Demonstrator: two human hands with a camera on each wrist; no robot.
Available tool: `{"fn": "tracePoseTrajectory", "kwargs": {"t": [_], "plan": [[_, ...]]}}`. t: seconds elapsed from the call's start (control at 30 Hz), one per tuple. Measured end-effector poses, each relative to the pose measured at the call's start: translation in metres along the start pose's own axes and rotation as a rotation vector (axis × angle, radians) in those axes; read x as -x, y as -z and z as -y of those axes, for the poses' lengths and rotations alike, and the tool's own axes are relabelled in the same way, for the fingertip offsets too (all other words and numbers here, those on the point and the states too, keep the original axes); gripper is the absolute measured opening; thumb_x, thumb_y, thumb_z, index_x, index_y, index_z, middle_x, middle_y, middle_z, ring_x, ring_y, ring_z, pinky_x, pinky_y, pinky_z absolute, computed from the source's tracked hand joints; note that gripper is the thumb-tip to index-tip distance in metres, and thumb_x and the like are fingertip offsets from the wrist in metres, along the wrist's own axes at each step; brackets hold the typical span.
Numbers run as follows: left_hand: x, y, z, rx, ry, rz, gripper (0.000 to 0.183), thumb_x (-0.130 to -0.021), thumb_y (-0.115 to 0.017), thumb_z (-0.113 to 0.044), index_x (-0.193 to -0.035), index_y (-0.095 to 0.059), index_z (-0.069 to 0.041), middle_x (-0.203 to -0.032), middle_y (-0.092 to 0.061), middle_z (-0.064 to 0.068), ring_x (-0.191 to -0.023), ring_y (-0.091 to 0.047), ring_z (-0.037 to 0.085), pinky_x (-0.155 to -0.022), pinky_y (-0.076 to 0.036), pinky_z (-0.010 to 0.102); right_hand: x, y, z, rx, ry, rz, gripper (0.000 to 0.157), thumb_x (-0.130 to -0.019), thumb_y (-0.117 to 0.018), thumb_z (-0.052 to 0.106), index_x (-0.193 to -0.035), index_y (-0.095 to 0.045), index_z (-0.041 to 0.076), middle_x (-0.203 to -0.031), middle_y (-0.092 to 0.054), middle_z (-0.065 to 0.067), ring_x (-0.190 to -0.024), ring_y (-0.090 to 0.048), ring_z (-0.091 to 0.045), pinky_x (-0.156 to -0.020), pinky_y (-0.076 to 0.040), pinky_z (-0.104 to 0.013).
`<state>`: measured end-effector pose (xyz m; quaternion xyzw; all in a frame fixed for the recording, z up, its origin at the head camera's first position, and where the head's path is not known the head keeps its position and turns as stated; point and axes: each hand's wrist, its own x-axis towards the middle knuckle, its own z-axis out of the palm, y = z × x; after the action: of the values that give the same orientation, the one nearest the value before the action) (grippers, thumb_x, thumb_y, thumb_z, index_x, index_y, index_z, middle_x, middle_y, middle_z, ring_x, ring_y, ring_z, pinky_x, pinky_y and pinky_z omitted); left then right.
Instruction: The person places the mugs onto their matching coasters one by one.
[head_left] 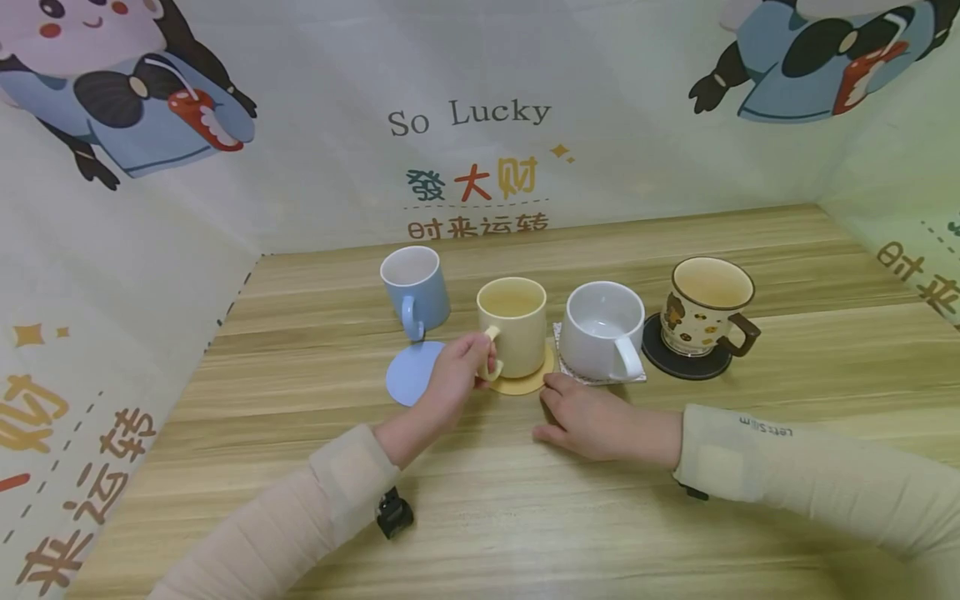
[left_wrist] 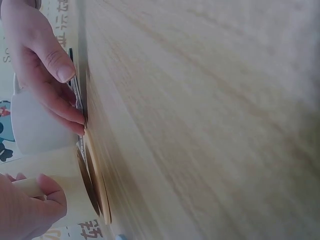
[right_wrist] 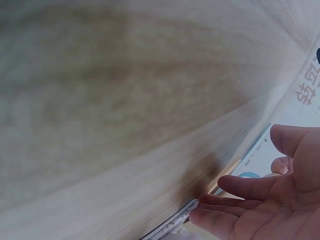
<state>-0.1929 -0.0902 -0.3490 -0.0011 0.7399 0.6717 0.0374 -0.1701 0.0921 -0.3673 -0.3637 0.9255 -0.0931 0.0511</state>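
Note:
In the head view my left hand grips the handle of a yellow mug. The mug stands upright over a round yellow coaster; in the left wrist view its base is right at the coaster. My right hand lies low by the table, fingertips at the coaster's right edge, close to the patterned square coaster under a white mug. Its fingers reach out loosely in the right wrist view, thumb apart, holding nothing.
A blue mug stands on bare wood behind a round blue coaster. At the right, a cream mug with a brown handle sits on a black round coaster. Printed cloth walls enclose the wooden table.

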Motion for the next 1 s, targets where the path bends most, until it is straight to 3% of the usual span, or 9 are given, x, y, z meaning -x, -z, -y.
{"fn": "tracePoseTrajectory", "kwargs": {"t": [0.57,1.0], "plan": [[0.0053,-0.0025,0.0008,-0.030,0.027,0.057,0.028,-0.097,-0.042,-0.013,-0.076,-0.052,0.002,-0.065,-0.048,0.000,-0.066,-0.044,0.011,-0.058,-0.041,0.023,0.0005,0.0007,-0.0010,-0.018,-0.013,0.029,0.057,-0.091,-0.055,0.034,-0.121,-0.049,-0.014,-0.129,-0.043,-0.031,-0.120,-0.044,-0.040,-0.098,-0.039,-0.046],[0.0081,-0.0001,0.0056,-0.033,0.037,0.054,0.026,-0.097,-0.041,-0.011,-0.079,-0.052,0.005,-0.068,-0.049,0.002,-0.065,-0.046,0.011,-0.059,-0.043,0.022,0.0013,0.0013,-0.0013,-0.012,0.001,0.014,0.055,-0.091,-0.055,0.034,-0.121,-0.050,-0.013,-0.129,-0.044,-0.030,-0.119,-0.045,-0.039,-0.098,-0.039,-0.046]]}}
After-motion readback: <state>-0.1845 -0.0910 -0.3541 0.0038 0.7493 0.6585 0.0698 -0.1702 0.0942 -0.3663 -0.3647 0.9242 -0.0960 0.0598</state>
